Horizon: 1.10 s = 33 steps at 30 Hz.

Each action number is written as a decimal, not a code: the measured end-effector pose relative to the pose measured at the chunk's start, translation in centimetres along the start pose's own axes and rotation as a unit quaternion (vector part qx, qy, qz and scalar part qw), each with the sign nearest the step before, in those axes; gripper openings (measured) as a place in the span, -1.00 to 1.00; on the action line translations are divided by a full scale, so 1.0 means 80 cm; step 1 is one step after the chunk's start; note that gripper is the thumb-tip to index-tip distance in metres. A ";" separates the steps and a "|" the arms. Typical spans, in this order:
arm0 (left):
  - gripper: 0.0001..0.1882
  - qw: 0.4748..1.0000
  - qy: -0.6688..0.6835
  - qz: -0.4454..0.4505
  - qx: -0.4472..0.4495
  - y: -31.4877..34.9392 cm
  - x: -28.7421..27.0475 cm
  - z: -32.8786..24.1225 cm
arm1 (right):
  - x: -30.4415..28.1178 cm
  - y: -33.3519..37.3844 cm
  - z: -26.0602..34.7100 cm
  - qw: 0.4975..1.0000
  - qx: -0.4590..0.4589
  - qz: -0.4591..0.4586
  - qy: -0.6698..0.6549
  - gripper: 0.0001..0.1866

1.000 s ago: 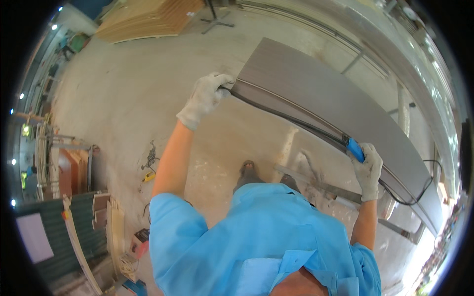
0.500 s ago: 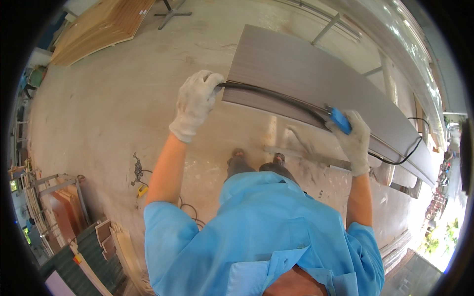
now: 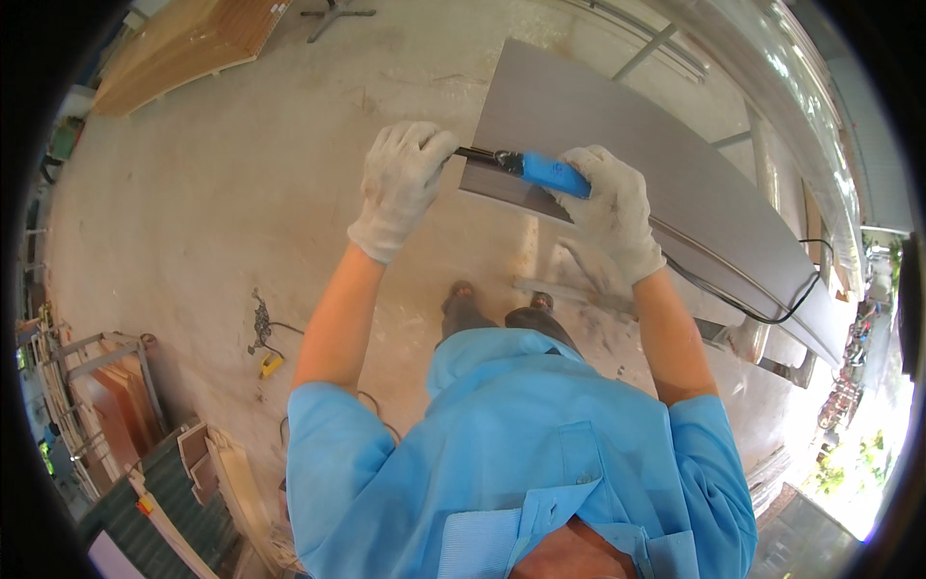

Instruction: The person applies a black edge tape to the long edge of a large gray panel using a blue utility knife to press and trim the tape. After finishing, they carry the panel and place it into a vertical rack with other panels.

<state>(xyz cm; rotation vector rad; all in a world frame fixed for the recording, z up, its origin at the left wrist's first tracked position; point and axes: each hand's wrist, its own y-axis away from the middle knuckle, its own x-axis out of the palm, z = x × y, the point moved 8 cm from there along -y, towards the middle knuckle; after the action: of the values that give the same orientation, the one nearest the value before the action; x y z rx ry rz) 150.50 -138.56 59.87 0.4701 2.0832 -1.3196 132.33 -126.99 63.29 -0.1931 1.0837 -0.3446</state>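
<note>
My left hand (image 3: 405, 188), in a whitish work glove, is closed on the end of a thin black strip (image 3: 474, 152) just off the left end of a grey-brown panel (image 3: 598, 111). My right hand (image 3: 614, 207), gloved alike, grips a blue tool (image 3: 555, 175) with a dark, worn-looking head that meets the strip close to my left fingers. I cannot make out the tool's exact kind. Both hands are raised over the panel's near left corner. Behind my right hand, more black strip (image 3: 719, 292) trails along the near edge and loops at the right end.
The panel lies on a metal frame (image 3: 644, 53). A stack of wooden panels (image 3: 188, 58) stands far left, near a metal stand foot (image 3: 336, 13). A yellow object with a cord (image 3: 271, 365) lies on the floor. Boards lean in a rack (image 3: 121, 386) at lower left.
My right hand has slid left along the panel with the blue tool, coming close to my left hand. My left hand has shifted slightly right, still holding the strip's end.
</note>
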 end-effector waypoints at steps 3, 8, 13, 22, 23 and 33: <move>-0.74 1.000 0.006 -0.023 0.005 0.002 0.004 0.006 | 0.001 -0.008 -0.004 1.000 0.006 0.004 0.000 -0.72; -0.75 0.950 0.126 -0.167 -0.231 0.036 -0.006 0.039 | 0.004 -0.015 -0.006 0.999 0.030 0.037 0.002 -0.69; -0.60 0.638 0.620 -0.026 -0.457 0.085 0.082 0.004 | 0.007 -0.019 -0.007 0.998 0.030 0.063 0.011 -0.70; -0.56 0.670 0.570 -0.009 -0.475 0.073 0.077 -0.013 | 0.008 -0.011 -0.004 0.999 -0.015 0.035 0.036 -0.73; -0.58 0.670 0.571 -0.028 -0.474 0.072 0.076 -0.009 | 0.005 -0.010 -0.001 0.999 -0.035 0.020 0.024 -0.72; -0.75 0.646 0.616 -0.114 -0.435 0.068 0.083 0.038 | 0.002 -0.018 -0.011 0.996 0.046 0.069 -0.039 -0.67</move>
<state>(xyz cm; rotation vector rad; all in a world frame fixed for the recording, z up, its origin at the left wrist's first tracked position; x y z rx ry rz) 149.76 -139.11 50.83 0.7545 3.5827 0.3607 131.37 -128.36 63.18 -0.0488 0.9959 -0.2605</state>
